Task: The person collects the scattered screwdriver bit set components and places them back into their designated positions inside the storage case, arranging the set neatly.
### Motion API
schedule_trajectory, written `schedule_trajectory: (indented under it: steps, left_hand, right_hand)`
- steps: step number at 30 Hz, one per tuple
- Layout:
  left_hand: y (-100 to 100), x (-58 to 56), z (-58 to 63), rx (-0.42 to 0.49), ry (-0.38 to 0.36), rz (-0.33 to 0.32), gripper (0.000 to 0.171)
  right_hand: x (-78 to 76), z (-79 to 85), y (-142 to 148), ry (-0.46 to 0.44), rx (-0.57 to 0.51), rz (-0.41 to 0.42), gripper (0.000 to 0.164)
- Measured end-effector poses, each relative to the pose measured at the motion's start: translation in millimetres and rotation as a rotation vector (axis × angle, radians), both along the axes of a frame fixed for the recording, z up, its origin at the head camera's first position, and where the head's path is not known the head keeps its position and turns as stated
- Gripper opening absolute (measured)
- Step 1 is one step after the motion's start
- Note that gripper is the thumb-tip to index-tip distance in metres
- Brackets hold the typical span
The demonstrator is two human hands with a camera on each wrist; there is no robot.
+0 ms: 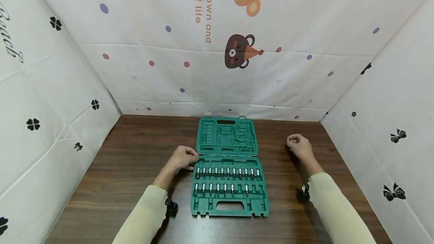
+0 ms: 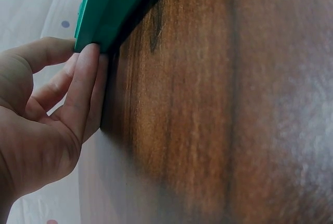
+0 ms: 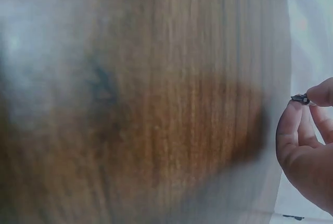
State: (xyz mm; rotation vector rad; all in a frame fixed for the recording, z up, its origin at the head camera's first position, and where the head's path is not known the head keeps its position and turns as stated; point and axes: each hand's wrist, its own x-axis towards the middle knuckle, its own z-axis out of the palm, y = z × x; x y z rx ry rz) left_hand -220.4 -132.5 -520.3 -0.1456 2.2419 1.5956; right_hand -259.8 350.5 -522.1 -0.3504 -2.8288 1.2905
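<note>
A green tool case [image 1: 229,208] lies open on the table, its lid folded back toward the wall. Two rows of silver bit sockets [image 1: 222,173] sit in its lower half. My left hand [image 1: 181,158] holds the case's left edge near the hinge; in the left wrist view its fingertips grip the green edge [image 2: 112,10]. Off to the right of the case, my right hand [image 1: 300,147] is raised a little above the table. Its thumb and fingertips pinch a small metal bit socket [image 3: 300,98], whose tip cannot be made out clearly.
The brown wooden table [image 1: 135,199] runs back to a printed cloth wall [image 1: 203,82]. Cloth walls also stand at left and right. The case's raised lid [image 1: 227,136] has moulded recesses and a handle slot.
</note>
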Motion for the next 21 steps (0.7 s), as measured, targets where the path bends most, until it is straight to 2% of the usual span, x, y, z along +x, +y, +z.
schedule_trajectory:
  steps: [6, 11, 15, 21]
  left_hand:
    - [-0.4, -0.2, 0.6, -0.002, 0.003, -0.007, 0.007]
    - [-0.9, -0.5, -0.3, -0.003, 0.009, -0.008, 0.007]
    - [-0.6, -0.7, -0.8, -0.007, 0.005, -0.007, 0.007]
    - [-0.5, -0.5, 0.0, -0.005, 0.001, -0.007, 0.007]
  right_hand:
    - [8.3, 7.1, -5.6, -0.031, -0.246, 0.052, 0.033]
    - [16.4, 15.4, -12.3, -0.063, -0.428, 0.085, 0.029]
    - [24.1, 21.6, -17.2, -0.097, -0.523, 0.112, 0.023]
    - [33.6, 27.5, -26.3, -0.111, -0.596, 0.174, 0.021]
